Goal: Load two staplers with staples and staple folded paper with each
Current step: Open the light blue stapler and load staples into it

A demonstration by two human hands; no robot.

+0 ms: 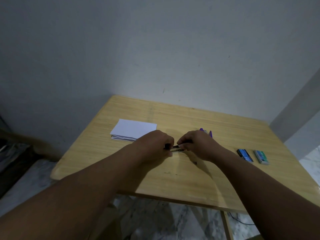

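Observation:
A small black stapler point(176, 148) is held just above the middle of the wooden table point(225, 179). My left hand point(155, 146) grips its left end and my right hand point(197, 144) pinches its right end; most of it is hidden by my fingers. A purple stapler point(207, 132) lies behind my right hand, partly covered. A folded stack of white paper point(133, 129) rests to the left. Two staple boxes sit at the right: a blue one point(245, 155) and a green one point(261, 156).
The table stands in a corner against a grey wall point(155, 49). Its near edge and a wooden leg point(226, 226) show below my arms, above a marbled floor. Dark clutter point(12, 160) lies on the floor at the left.

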